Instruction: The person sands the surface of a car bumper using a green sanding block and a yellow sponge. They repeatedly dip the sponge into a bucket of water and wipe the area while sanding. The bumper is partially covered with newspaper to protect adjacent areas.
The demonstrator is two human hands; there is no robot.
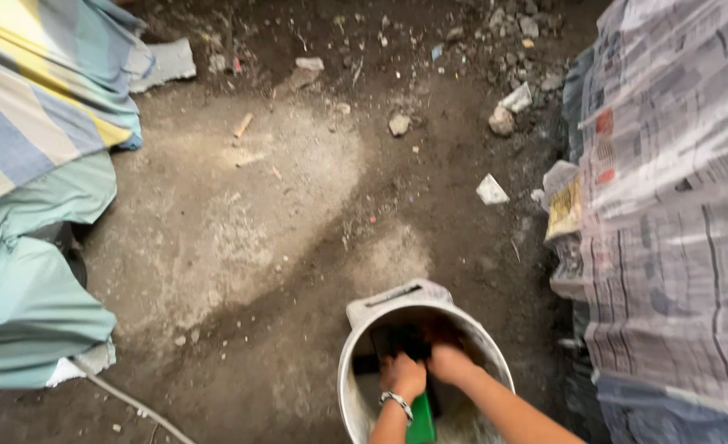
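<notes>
Both hands down inside a white bucket (356, 362) on the dirt floor (241, 238). Left hand (403, 376), bracelet at wrist, is curled, grip apparently closed on a green-handled tool (421, 423). Right hand (449, 362) reaches deeper, fingers on a dark object (401, 339) in the bucket; cannot tell whether that grip is clamped or only resting. Bucket contents in shadow, mostly unreadable.

Just right of the bucket: a stack covered in newspaper (676, 205). Left: striped cloth (35, 107) over teal sheeting (27, 279), a thin cable (126, 403) trailing below. Farther up: stones (502, 121), rubble, scraps.

Risks, as judged: both arms bearing on one side could tip the bucket on uneven ground; splash would wet the paper close by; the cable could catch a foot.
</notes>
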